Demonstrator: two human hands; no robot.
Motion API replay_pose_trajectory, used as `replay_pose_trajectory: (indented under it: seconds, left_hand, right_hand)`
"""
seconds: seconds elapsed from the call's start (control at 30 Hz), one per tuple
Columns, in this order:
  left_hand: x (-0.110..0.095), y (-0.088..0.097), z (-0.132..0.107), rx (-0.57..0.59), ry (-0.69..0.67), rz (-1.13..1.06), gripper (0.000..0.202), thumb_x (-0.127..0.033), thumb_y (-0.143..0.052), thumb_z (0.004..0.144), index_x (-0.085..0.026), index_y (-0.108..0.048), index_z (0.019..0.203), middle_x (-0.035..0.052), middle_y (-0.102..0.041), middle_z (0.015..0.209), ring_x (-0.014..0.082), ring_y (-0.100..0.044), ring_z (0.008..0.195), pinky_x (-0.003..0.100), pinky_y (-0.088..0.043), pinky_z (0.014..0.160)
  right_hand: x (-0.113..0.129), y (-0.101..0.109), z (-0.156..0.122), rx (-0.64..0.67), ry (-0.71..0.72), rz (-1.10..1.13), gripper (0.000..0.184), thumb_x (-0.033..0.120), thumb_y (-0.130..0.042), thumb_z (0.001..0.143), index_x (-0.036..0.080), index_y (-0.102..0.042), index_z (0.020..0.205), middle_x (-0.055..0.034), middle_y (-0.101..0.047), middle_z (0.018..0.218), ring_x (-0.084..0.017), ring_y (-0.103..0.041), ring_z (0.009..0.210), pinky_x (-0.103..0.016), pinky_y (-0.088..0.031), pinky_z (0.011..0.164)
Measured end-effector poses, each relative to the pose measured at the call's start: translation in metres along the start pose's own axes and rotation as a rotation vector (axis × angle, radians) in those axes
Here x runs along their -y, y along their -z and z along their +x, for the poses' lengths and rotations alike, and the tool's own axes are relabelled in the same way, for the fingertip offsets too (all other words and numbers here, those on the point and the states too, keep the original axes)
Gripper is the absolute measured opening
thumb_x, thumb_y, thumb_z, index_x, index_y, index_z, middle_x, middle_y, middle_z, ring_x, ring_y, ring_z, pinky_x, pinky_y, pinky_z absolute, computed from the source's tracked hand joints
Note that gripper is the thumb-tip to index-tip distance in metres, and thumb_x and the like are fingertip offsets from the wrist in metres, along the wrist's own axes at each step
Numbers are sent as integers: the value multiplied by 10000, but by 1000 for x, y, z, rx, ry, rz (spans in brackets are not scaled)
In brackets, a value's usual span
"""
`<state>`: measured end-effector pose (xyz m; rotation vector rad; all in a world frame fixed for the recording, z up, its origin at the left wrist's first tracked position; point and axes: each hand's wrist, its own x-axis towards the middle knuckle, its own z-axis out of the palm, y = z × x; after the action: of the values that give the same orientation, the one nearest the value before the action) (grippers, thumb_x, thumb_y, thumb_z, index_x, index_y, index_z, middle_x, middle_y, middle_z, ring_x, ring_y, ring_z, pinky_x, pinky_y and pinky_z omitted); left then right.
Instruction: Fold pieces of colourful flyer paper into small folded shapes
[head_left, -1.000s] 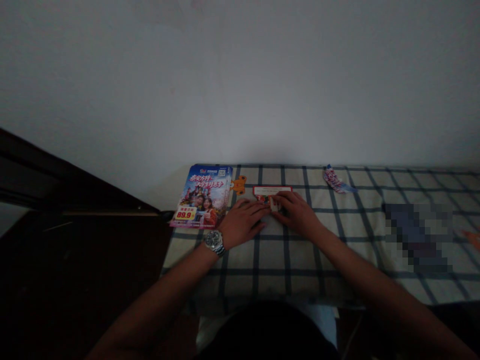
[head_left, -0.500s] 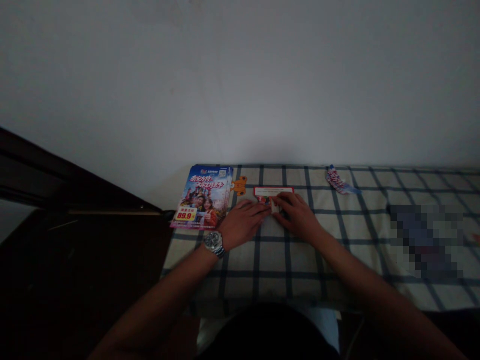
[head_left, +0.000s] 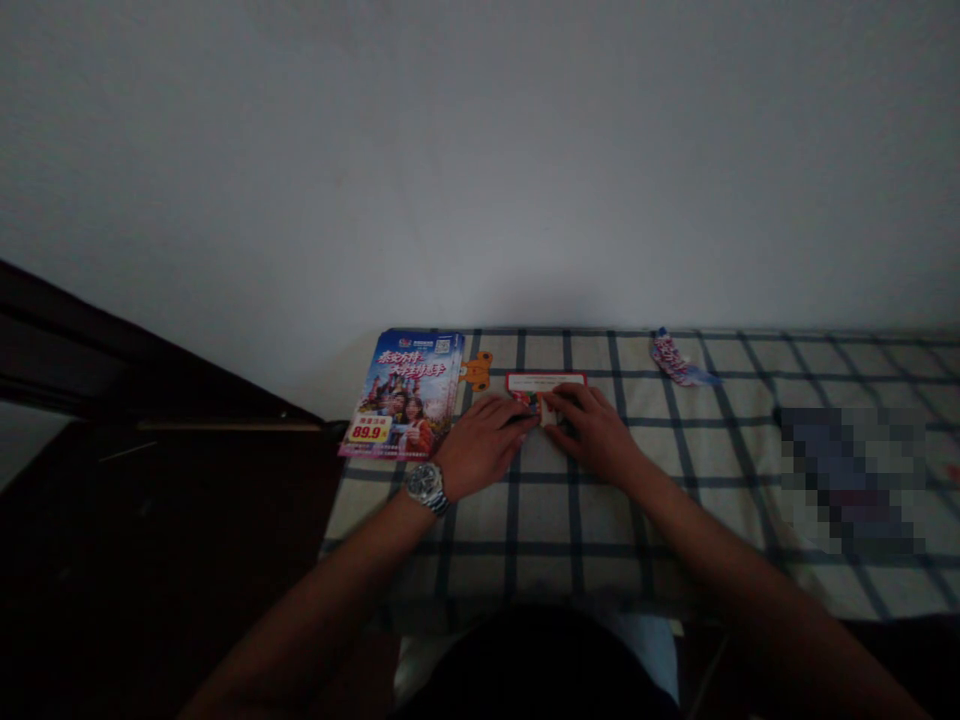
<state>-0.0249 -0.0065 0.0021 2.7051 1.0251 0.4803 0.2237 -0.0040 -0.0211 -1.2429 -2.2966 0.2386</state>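
A white card with a red border [head_left: 546, 380] lies flat on the checked cloth in front of me. Against its near edge is a small paper piece with red and green print [head_left: 534, 398], partly covered by fingers. My left hand [head_left: 486, 445], with a watch [head_left: 426, 486] on its wrist, has its fingers together, pressing on the left side of this piece. From the right, my right hand [head_left: 596, 432] pinches the piece's pale end with bent fingers. The fingertips of both hands nearly meet, and the underside of the piece is hidden.
A stack of printed flyers [head_left: 401, 395] lies on the left, with an orange bear-shaped cutout [head_left: 476, 371] beside it. A crumpled coloured paper strip [head_left: 673, 362] is at the back right. A blurred dark object [head_left: 847, 480] lies farther right. The wall [head_left: 525, 180] rises behind the cloth.
The fingers of my left hand have shifted slightly, baring a little more of the printed piece. My right hand stays almost in place. The whole view has moved a touch.
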Motion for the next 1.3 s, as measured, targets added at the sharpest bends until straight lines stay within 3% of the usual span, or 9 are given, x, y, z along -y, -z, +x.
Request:
replay_pose_trajectory:
  seconds: [0.17,0.37,0.53,0.8,1.0,1.3]
  left_hand:
    - [3,-3,0,-10,-11,12,390,-201,-428,1037,-227,-566,1400,56,-628,1375,216,-550,1303,481,-295,1248]
    - [1,-1,1,12,0,61,376,-206,-413,1047,-233,-576,1384,47,-634,1393,222,-592,1247,470,-367,1141]
    - [1,0,2,25,27,71,378,-212,-405,1053,-255,-575,1389,44,-624,1423,217,-618,1216,476,-350,1116]
    - [3,3,-1,-32,25,86,355,-275,-496,1035,-299,-621,1366,42,-603,1426,252,-513,1356,487,-332,1172]
    - [3,4,0,-51,56,59,361,-262,-470,1049,-277,-612,1381,34,-656,1359,234,-576,1264,488,-357,1156]
    - [6,6,-2,-71,73,60,355,-270,-517,1024,-289,-642,1356,48,-613,1404,268,-516,1330,499,-398,1132]
  right_hand:
    - [0,1,0,-1,-1,3,465,312,-649,949,254,-580,1405,-130,-581,1325,-328,-558,1198,-546,-528,1041]
    - [2,2,1,2,-5,5,460,312,-644,952,249,-579,1404,-135,-588,1314,-325,-560,1191,-549,-528,1039]
    - [1,1,0,1,-4,-6,463,315,-645,948,246,-581,1402,-137,-582,1322,-329,-557,1190,-548,-530,1033]
    - [0,-1,0,8,-8,-19,458,320,-639,954,228,-586,1399,-131,-576,1328,-311,-552,1202,-511,-517,1059]
    - [0,0,0,-6,-5,-4,461,315,-645,949,241,-585,1401,-133,-584,1327,-327,-550,1210,-537,-518,1053]
    - [0,0,0,0,-4,-6,457,327,-635,961,229,-584,1404,-134,-580,1325,-321,-544,1214,-520,-515,1064]
